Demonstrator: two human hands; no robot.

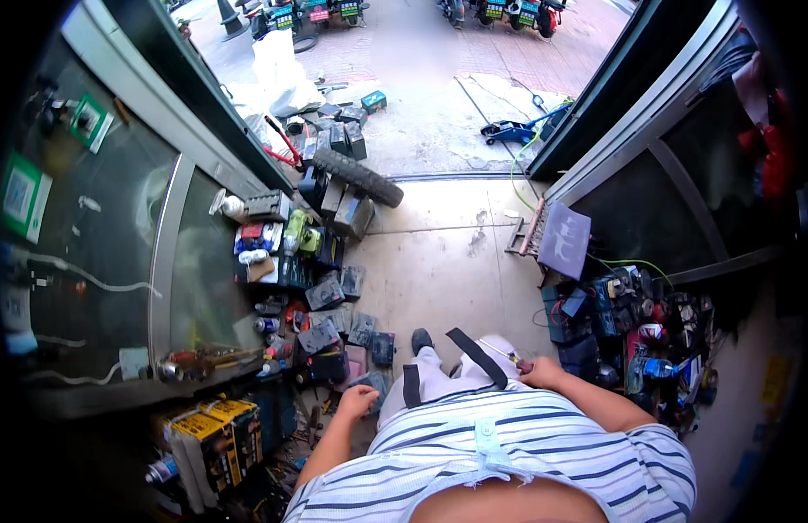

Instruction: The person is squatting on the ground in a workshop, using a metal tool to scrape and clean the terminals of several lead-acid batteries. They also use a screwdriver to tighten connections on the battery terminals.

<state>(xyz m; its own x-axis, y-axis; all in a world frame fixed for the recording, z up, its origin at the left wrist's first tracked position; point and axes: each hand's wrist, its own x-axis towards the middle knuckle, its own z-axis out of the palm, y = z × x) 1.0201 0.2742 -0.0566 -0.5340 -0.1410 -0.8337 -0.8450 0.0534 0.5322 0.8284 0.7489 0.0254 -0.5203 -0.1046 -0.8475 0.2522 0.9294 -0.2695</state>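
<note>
My right hand (pixel 544 375) is closed around the red handle of a screwdriver (pixel 526 366), close to my right thigh. Its thin metal shaft points up and to the left. At my left side hangs my left hand (pixel 358 400), fingers loosely curled together, with nothing visible in them. Nearest to it is a dark block-shaped battery (pixel 370 384) on the floor, at the edge of a heap of batteries (pixel 325 337). Two black straps (pixel 476 357) lie across the front of my light trousers.
A tyre (pixel 358 177) leans on batteries by the doorway's left. Rightward stand a chair with a purple cushion (pixel 564 241) and a cluttered pile of batteries and bottles (pixel 652 336). Outside are a blue floor jack (pixel 513 131) and parked scooters. A yellow-black box (pixel 216 444) stands lower left.
</note>
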